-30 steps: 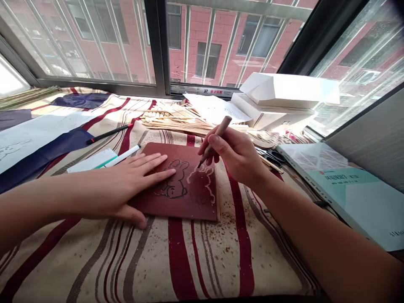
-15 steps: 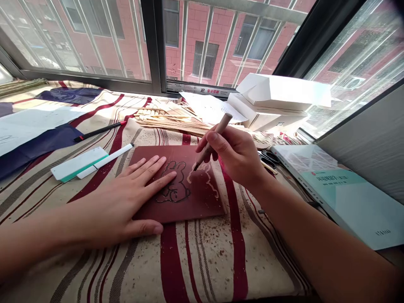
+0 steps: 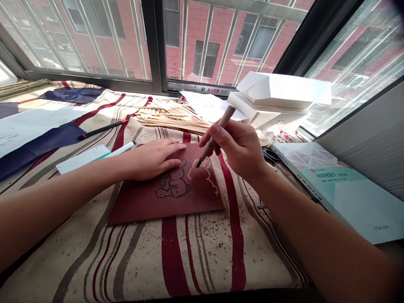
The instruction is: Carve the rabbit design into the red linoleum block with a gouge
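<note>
A dark red carving board [image 3: 151,202] lies on the striped cloth, with two rabbit outlines on it, one black and one cut pale. My left hand [image 3: 151,159] rests flat on the board's far left part, fingers stretched toward the black rabbit. My right hand [image 3: 240,147] is closed round a wooden-handled carving tool [image 3: 217,134], held like a pen. Its tip touches the top of the pale rabbit outline [image 3: 205,172].
A white ruler [image 3: 82,158] and white pen [image 3: 123,148] lie left of the board, a black pen [image 3: 101,129] behind them. Wooden strips [image 3: 170,118], white boxes [image 3: 277,99], scissors [image 3: 270,156] and a teal book [image 3: 344,189] sit behind and right. Wood shavings dot the cloth.
My left hand slid up from the board's lower left to its far edge. The board turned a little, its near left corner now farther left. The tool stays on the pale rabbit.
</note>
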`<action>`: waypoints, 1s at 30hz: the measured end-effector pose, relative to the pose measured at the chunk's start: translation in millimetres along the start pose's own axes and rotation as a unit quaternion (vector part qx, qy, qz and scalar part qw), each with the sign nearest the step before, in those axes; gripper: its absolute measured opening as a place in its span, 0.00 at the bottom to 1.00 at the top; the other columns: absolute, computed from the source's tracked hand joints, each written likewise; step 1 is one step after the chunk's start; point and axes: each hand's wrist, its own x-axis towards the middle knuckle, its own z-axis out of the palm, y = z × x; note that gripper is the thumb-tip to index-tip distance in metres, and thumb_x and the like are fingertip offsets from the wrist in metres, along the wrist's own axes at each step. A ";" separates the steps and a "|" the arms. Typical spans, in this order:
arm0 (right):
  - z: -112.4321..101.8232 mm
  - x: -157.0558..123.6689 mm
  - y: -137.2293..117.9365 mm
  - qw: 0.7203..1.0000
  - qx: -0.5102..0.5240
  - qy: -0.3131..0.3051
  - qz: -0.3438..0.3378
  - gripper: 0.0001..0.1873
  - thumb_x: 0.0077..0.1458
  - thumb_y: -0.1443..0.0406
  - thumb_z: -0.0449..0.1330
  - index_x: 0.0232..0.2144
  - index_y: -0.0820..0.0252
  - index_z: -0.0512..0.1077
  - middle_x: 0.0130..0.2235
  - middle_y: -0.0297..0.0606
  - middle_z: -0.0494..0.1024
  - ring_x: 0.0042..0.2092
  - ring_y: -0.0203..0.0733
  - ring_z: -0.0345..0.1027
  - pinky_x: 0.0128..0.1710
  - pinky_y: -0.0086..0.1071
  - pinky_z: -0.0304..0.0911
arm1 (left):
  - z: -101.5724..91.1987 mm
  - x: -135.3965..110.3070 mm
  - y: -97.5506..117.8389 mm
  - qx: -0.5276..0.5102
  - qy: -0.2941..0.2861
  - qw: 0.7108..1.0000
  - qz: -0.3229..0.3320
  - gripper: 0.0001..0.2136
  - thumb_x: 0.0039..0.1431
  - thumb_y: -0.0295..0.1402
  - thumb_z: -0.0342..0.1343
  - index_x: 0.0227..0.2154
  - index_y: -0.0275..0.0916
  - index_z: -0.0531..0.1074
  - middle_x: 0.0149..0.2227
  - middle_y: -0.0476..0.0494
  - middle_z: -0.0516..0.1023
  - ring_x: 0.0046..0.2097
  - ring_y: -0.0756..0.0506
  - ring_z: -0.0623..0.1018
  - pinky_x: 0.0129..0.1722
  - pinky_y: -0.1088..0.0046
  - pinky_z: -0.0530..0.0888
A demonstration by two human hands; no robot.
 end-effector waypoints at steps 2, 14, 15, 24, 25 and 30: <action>-0.1 0.4 0.5 1.000 -0.001 0.001 0.004 0.24 0.63 0.46 0.68 0.29 0.60 0.77 0.28 0.33 0.80 0.25 0.30 0.70 0.25 0.28 0.67 | 2.4 2.7 -1.9 -0.018 0.023 1.000 -0.008 0.30 0.73 0.45 0.43 0.69 0.32 0.66 0.72 0.30 0.69 0.72 0.35 0.69 0.74 0.50 0.63; 2.4 -0.4 -2.2 1.000 0.020 -0.019 0.000 0.22 0.62 0.49 0.70 0.29 0.60 0.76 0.28 0.32 0.80 0.26 0.30 0.73 0.25 0.28 0.68 | -5.6 -2.7 11.1 -0.007 0.014 1.000 -0.018 0.26 0.72 0.42 0.44 0.64 0.34 0.71 0.67 0.32 0.75 0.67 0.34 0.73 0.71 0.51 0.67; 2.9 -0.7 -2.0 0.999 0.031 -0.022 -0.002 0.21 0.62 0.50 0.71 0.29 0.60 0.76 0.28 0.32 0.80 0.26 0.30 0.73 0.25 0.28 0.67 | -10.0 -0.7 10.9 -0.012 0.001 1.000 -0.023 0.26 0.72 0.41 0.44 0.64 0.35 0.70 0.67 0.33 0.75 0.67 0.35 0.74 0.70 0.53 0.67; 4.4 -5.3 -4.9 0.999 0.026 -0.033 0.019 0.17 0.66 0.53 0.69 0.32 0.60 0.77 0.31 0.35 0.82 0.27 0.32 0.74 0.26 0.29 0.68 | -6.0 -0.1 -0.8 -0.036 0.046 0.998 -0.006 0.25 0.71 0.38 0.45 0.64 0.34 0.71 0.65 0.32 0.77 0.65 0.36 0.75 0.69 0.53 0.69; 4.4 -5.7 -4.9 0.999 0.033 -0.034 0.020 0.17 0.67 0.54 0.68 0.33 0.60 0.77 0.31 0.35 0.82 0.28 0.32 0.74 0.26 0.29 0.68 | -2.8 -1.3 -3.9 -0.044 0.061 0.997 -0.006 0.24 0.71 0.38 0.45 0.63 0.34 0.71 0.64 0.32 0.78 0.64 0.36 0.75 0.68 0.53 0.69; 4.9 -7.4 -2.6 0.997 0.054 -0.050 0.016 0.24 0.72 0.50 0.61 0.29 0.59 0.78 0.27 0.36 0.78 0.27 0.33 0.72 0.26 0.31 0.65 | 3.8 -4.8 -12.3 -0.047 0.078 0.995 0.029 0.23 0.72 0.38 0.44 0.61 0.34 0.73 0.63 0.34 0.79 0.64 0.37 0.75 0.69 0.55 0.68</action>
